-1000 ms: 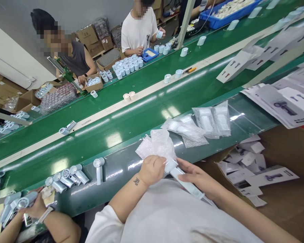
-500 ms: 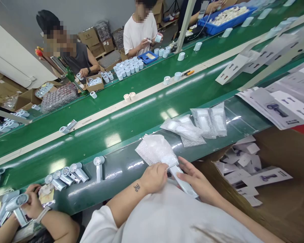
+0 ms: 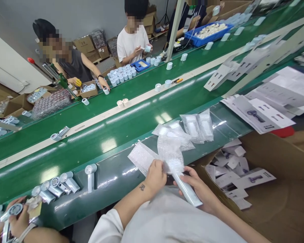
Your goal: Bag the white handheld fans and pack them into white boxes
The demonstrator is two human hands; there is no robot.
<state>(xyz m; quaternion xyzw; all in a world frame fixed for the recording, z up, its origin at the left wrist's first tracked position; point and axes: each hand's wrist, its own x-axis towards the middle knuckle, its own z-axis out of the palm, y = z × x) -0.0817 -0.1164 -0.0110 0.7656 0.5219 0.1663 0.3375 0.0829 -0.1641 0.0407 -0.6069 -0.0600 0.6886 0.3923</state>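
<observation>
Left hand [image 3: 155,177] clenching bubble wrap [image 3: 171,152] around a pale blue handheld fan [image 3: 186,189], right hand [image 3: 199,189] grasping its handle, above a green counter [image 3: 108,192]

"What carries it all?"
"Two green conveyor belts: the near belt [image 3: 131,133] and the far belt [image 3: 142,86], with a cream strip [image 3: 139,104] between."
"On the near one?"
"Plastic bags [image 3: 196,126] right of centre, fans [image 3: 55,189] lying left, one more fan [image 3: 90,177] just beside them."
"And far?"
"Rows of white cylinders [image 3: 121,77], left of centre, and pliers [image 3: 177,80] further right."
</observation>
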